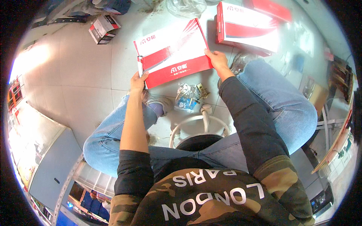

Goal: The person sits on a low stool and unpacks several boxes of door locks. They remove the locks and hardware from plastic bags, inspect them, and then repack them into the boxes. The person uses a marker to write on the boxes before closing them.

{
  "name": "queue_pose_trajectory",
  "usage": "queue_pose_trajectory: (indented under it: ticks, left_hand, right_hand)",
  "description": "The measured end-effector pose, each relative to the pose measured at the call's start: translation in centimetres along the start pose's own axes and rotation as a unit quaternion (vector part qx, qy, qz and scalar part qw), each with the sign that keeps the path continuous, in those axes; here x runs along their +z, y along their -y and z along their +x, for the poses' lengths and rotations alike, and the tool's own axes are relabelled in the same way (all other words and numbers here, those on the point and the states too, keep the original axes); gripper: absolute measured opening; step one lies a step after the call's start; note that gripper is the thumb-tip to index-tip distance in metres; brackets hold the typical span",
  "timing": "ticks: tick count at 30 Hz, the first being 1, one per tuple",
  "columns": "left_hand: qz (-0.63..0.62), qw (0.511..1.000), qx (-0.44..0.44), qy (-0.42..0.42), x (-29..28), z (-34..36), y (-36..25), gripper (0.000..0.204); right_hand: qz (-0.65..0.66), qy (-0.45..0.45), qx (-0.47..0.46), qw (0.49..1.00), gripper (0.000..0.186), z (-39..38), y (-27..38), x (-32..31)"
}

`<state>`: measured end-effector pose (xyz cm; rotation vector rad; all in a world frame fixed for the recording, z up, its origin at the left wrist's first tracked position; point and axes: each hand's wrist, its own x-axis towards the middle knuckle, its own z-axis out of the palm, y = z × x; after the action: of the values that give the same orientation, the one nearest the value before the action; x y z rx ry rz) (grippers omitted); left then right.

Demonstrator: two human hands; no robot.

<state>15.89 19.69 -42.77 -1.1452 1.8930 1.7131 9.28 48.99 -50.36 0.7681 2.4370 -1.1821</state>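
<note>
I hold a flat red and white cardboard box in front of me between both hands, slightly tilted. My left hand is closed on its lower left corner, and my right hand grips its right edge with the thumb on the face. Below the box, between my feet, small clear plastic bags lie on the floor with metal hardware and something blue inside or among them.
Stacked red and white boxes lie at upper right, a small carton at upper left. Crumpled plastic is at the back. I sit on a round stool with a white ring frame. A grey cabinet stands at left, clutter along the right.
</note>
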Motion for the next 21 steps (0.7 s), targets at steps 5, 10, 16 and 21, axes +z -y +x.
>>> queue_pose_trajectory:
  ticks: [5, 10, 16, 21]
  left_hand:
    - [-0.197, 0.969, -0.13, 0.065, -0.8, 1.0, 0.2, 0.033]
    - [-0.242, 0.963, -0.116, 0.017, -0.6, 1.4, 0.6, 0.03]
    - [-0.182, 0.976, -0.096, -0.077, 0.0, 1.1, 0.9, 0.029]
    - [0.007, 0.996, 0.012, -0.092, 0.2, 2.0, 2.5, 0.023]
  right_hand:
    - [0.197, 0.137, 0.114, 0.964, 0.039, -0.1, 0.5, -0.8]
    - [0.279, 0.126, 0.151, 0.94, 0.035, -1.3, 3.3, -2.0]
    - [0.236, 0.093, 0.156, 0.955, 0.034, -1.1, 3.0, -1.9]
    - [0.16, 0.078, 0.122, 0.976, 0.041, 0.2, 0.8, -0.4]
